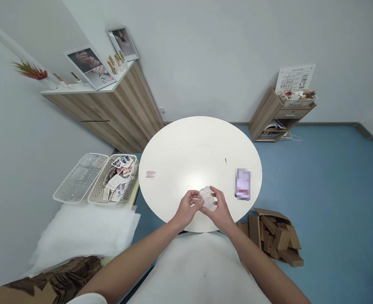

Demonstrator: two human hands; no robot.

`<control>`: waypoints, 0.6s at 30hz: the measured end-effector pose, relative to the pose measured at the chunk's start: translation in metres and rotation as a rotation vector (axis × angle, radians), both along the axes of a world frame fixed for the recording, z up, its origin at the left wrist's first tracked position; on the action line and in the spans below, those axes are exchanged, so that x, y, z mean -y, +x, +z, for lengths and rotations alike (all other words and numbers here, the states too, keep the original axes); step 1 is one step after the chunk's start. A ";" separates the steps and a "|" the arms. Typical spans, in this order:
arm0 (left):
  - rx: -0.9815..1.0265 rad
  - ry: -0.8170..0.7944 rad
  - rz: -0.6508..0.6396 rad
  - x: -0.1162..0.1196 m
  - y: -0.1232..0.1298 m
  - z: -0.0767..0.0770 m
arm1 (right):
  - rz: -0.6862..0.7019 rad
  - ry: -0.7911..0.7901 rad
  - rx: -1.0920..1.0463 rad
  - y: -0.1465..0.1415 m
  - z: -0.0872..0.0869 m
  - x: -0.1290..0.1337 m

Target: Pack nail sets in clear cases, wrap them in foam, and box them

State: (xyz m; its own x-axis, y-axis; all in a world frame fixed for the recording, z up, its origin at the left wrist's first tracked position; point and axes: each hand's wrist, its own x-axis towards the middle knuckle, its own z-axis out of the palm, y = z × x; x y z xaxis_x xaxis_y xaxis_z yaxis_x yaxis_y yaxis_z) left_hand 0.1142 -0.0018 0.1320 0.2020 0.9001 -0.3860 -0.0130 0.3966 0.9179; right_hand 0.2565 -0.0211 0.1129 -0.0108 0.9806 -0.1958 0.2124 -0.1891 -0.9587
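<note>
Over the near edge of a round white table (199,143), my two hands hold a small clear plastic packet (207,197) between them. My left hand (189,207) pinches its left side with thumb and fingers. On the other side, my right hand (218,209) grips the packet's right edge, thumb below and fingers at the top. What lies inside the packet, if anything, is too small to make out. A small card with rows of pinkish, nail-like shapes (150,175) rests at the table's left. Toward the right edge lies a phone (243,184) with a blurred screen.
Left of the table stand a white basket of printed cards (93,194), a clear-lined basket (58,195) and white sheets (85,230). A carton of brown boxes (254,232) sits on the floor at right. Wooden cabinets (142,101) stand behind.
</note>
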 end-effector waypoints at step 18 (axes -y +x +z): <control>0.157 0.031 -0.225 -0.021 -0.052 -0.005 | 0.353 0.251 0.358 0.008 0.027 0.002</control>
